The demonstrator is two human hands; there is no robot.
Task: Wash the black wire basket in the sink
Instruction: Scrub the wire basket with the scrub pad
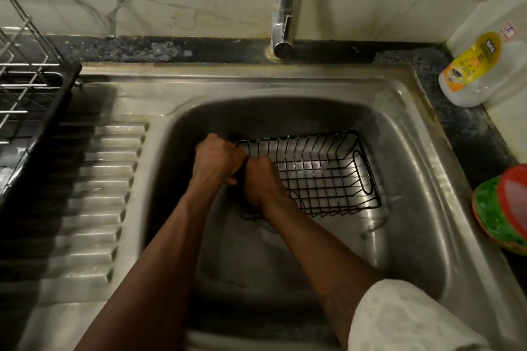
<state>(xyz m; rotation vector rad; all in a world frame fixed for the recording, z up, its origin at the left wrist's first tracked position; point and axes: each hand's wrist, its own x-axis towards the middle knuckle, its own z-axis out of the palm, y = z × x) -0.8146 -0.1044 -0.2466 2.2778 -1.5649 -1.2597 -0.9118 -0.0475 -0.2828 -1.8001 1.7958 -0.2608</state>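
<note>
The black wire basket [319,177] lies on the bottom of the steel sink [410,151], open side up, a handle loop at its right end. My left hand [218,158] grips the basket's left end, fingers curled over the rim. My right hand [261,182] is curled around the same left end, right beside the left hand; both hide that end of the basket. No water runs from the tap [283,23].
A ribbed steel drainboard [97,194] lies left of the basin. A wire dish rack on a black tray [31,100] stands at the far left. A dish soap bottle [473,71] sits at the back right, and stacked coloured plates [504,208] at the right edge.
</note>
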